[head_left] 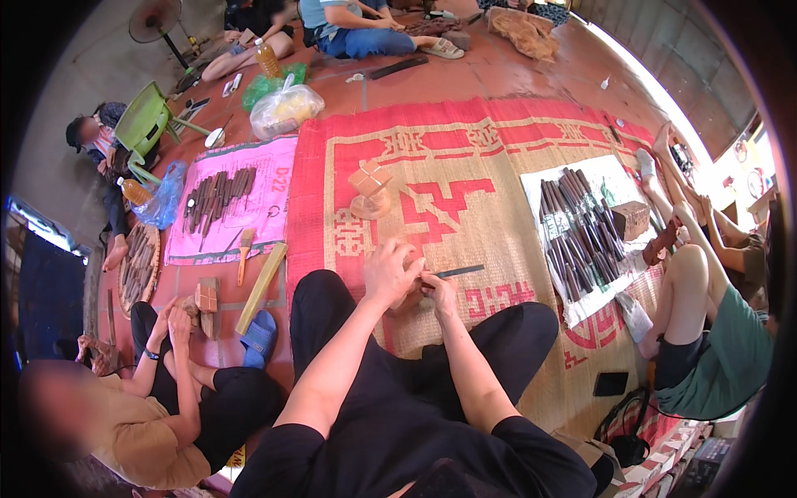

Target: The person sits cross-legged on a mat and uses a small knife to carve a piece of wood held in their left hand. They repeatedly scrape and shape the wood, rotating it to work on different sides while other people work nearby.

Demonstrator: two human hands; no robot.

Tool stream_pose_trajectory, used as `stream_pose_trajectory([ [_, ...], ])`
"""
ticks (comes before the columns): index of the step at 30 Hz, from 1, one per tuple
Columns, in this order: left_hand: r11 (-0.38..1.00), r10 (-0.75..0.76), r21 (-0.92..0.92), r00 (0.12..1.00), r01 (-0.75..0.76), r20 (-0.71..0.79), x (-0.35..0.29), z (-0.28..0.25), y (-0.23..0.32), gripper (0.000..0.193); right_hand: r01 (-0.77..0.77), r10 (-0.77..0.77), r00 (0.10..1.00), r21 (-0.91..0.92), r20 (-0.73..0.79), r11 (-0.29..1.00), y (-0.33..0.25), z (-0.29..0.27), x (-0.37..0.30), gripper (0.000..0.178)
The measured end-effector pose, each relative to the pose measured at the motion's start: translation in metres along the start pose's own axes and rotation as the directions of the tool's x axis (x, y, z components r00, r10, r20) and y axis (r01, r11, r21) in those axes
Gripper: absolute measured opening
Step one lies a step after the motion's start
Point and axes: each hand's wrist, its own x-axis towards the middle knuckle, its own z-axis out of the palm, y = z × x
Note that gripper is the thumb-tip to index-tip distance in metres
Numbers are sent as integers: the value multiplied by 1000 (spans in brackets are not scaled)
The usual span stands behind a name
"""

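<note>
Both of my hands meet in front of my crossed legs, above a red and straw-coloured woven mat (506,224). My left hand (390,272) is curled, fingers bent over toward the right one, and hides whatever is in it. The fingers of my right hand (442,294) are closed around a thin dark strip (461,270) whose free end points right. Under the hands, a brownish block (405,305) shows only in part. Ahead of them on the mat lies a small tan block with light crossing lines (369,177), beside a pale round piece (370,204).
Dark sticks (581,232) lie in rows on a white sheet at right, near a brown block (631,220) and a seated person. More sticks (220,199) lie on a pink sheet at left. A brush (245,256), wooden bar (261,288) and blue slipper (260,339) flank another seated person.
</note>
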Motion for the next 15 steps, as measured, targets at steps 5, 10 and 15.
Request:
stream_pose_trajectory([
  [5, 1000, -4, 2, 1000, 4, 8, -1, -1, 1, 27, 14, -13, 1000, 71, -14, 997, 2, -16, 6, 10],
  [10, 1000, 6, -16, 1000, -6, -15, 1, -2, 1, 28, -63, 62, 998, 32, 33, 997, 7, -8, 1, 12],
  [15, 1000, -5, 5, 1000, 5, 12, 0, -4, 1, 28, 9, -9, 1000, 44, -4, 999, 10, -23, 10, 15],
])
